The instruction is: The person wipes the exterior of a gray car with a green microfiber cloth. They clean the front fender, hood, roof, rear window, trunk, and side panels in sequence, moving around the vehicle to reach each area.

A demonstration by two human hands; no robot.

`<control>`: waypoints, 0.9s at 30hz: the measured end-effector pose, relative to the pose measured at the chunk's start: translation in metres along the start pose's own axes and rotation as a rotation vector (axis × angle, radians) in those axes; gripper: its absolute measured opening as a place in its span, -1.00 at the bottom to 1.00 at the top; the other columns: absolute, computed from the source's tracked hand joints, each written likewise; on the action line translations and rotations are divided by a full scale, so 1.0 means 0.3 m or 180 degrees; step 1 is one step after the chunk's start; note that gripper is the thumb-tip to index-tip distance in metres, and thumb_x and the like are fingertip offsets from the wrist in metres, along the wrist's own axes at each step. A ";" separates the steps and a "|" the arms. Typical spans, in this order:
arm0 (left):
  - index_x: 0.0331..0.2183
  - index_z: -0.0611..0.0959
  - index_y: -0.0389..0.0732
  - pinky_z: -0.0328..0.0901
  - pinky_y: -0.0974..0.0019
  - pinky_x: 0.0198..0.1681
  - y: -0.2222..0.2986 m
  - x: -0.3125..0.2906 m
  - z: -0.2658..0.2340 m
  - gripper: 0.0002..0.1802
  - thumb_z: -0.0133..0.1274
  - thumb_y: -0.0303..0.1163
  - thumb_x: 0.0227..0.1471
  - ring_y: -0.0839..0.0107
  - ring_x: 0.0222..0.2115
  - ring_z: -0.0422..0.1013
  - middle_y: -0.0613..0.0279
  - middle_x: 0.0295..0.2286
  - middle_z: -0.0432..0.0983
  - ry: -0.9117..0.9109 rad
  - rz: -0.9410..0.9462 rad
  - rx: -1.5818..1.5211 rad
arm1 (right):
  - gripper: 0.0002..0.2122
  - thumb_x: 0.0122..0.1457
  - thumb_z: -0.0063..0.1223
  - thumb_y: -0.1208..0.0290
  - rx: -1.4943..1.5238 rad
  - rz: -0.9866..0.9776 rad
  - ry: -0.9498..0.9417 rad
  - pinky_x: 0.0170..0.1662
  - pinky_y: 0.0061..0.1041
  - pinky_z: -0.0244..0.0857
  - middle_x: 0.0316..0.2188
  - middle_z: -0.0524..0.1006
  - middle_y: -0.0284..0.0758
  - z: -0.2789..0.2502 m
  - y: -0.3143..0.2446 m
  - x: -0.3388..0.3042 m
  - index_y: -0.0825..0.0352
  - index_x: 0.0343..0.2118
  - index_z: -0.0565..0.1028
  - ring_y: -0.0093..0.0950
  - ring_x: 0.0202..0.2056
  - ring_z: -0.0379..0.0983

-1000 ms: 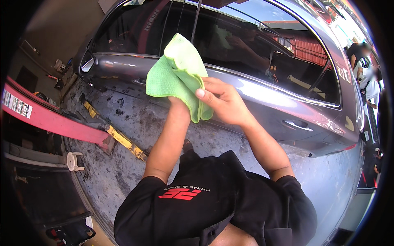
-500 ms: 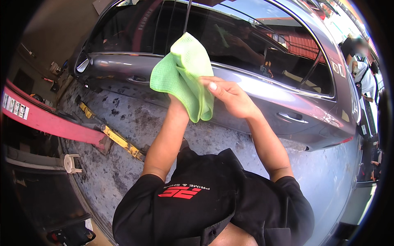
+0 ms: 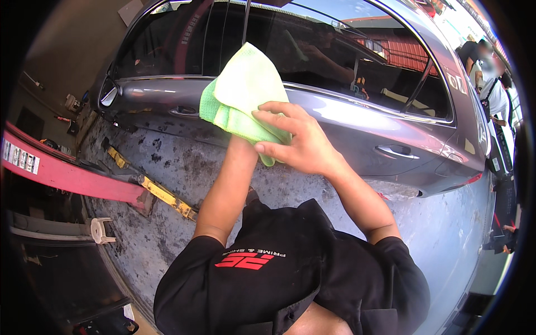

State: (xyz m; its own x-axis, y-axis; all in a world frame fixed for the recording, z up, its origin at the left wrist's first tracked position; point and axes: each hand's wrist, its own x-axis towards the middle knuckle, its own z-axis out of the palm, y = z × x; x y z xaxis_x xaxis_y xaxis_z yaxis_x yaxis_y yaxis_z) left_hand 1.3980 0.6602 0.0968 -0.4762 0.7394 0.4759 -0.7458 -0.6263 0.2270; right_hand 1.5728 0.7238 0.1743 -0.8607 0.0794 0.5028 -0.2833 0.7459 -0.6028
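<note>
A light green microfiber cloth (image 3: 248,84) is draped over my left hand, its upper corner standing up in front of the car window. Only the wrist of my left hand (image 3: 242,146) shows beneath the cloth, so its fingers are hidden. My right hand (image 3: 298,137) lies against the cloth's right side, fingers spread and thumb apart by the lower edge. Beyond both hands stands a grey car (image 3: 340,120) with dark windows. The cloth is held up in front of its side, and I cannot tell whether it touches the car.
At left, a red lift arm (image 3: 78,181) reaches in over the stained floor (image 3: 167,234), with a yellow-and-black bar (image 3: 164,195) at its end. A pale plastic stool (image 3: 102,230) stands near it. Other people (image 3: 497,100) are at the far right, beyond the car's rear.
The cloth's upper part has spread wider, and its hanging lower right end has been gathered up. My right hand has moved slightly left and down, its fingers opening over the cloth.
</note>
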 end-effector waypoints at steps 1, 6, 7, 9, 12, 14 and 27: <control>0.26 0.41 -0.16 0.33 0.02 0.18 0.001 0.002 0.001 -0.24 -0.21 0.23 0.31 0.10 0.14 0.40 0.04 0.16 0.44 0.0002 0.0005 0.0012 | -0.49 0.09 0.38 0.24 0.0025 -0.0074 0.0020 0.19 -0.19 0.33 0.15 0.50 -0.17 -0.004 0.007 0.002 0.26 0.13 0.57 -0.17 0.15 0.43; 0.26 0.41 -0.16 0.32 0.00 0.19 0.002 0.012 0.003 -0.23 -0.20 0.23 0.31 0.09 0.14 0.40 0.03 0.17 0.43 0.0009 0.0014 0.0014 | -0.63 0.24 0.23 0.30 0.0099 -0.0184 -0.0088 0.13 -0.28 0.38 0.03 0.56 -0.15 -0.038 0.017 0.020 0.28 0.09 0.59 -0.22 0.09 0.50; 0.27 0.41 -0.16 0.32 0.00 0.19 0.002 0.013 0.004 -0.23 -0.20 0.23 0.31 0.09 0.15 0.39 0.02 0.17 0.43 0.0001 0.0019 0.0011 | -0.65 0.28 0.20 0.30 0.0095 -0.0182 -0.0155 0.10 -0.31 0.39 -0.02 0.58 -0.15 -0.043 0.016 0.026 0.29 0.08 0.60 -0.25 0.07 0.52; 0.27 0.41 -0.16 0.32 -0.01 0.19 0.004 0.013 0.004 -0.22 -0.20 0.23 0.30 0.08 0.15 0.39 0.02 0.17 0.43 0.0005 0.0028 0.0032 | -0.69 0.33 0.14 0.30 0.0661 0.0638 -0.0182 0.06 -0.37 0.39 -0.13 0.61 -0.16 -0.064 0.020 0.038 0.33 0.06 0.59 -0.35 -0.04 0.56; 0.27 0.40 -0.16 0.31 -0.01 0.20 0.017 0.004 0.003 -0.22 -0.20 0.24 0.30 0.08 0.15 0.39 0.01 0.17 0.42 0.0031 0.0005 0.0072 | -0.73 0.42 0.02 0.29 0.1257 0.0798 0.0183 -0.11 -0.48 0.41 -0.30 0.62 -0.32 -0.129 0.057 0.064 0.39 -0.04 0.58 -0.57 -0.24 0.52; 0.27 0.40 -0.17 0.30 -0.02 0.20 0.033 -0.002 0.001 -0.21 -0.20 0.24 0.30 0.07 0.16 0.39 0.01 0.18 0.42 0.0056 -0.0033 0.0108 | -0.74 0.42 0.02 0.28 0.1578 0.0907 0.0391 -0.18 -0.51 0.42 -0.29 0.61 -0.41 -0.229 0.104 0.099 0.37 -0.06 0.58 -0.61 -0.27 0.51; 0.29 0.39 -0.17 0.27 -0.06 0.23 -0.146 -0.352 0.058 -0.19 -0.19 0.24 0.29 0.04 0.18 0.37 -0.02 0.20 0.41 0.0639 -0.0569 -0.0147 | -0.24 0.36 -0.32 -0.28 0.6560 0.1174 0.2492 0.38 -0.01 0.10 0.38 0.28 -0.20 0.033 0.288 -0.232 0.26 0.40 0.21 -0.15 0.34 0.23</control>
State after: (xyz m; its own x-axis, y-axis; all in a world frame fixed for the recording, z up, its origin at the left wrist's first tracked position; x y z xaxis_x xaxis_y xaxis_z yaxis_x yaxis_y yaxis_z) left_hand 1.4890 0.6054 0.0514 -0.4145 0.8743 0.2527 -0.8446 -0.4729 0.2509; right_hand 1.6039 0.7762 0.0810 -0.8244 0.5660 0.0063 -0.5654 -0.8228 -0.0582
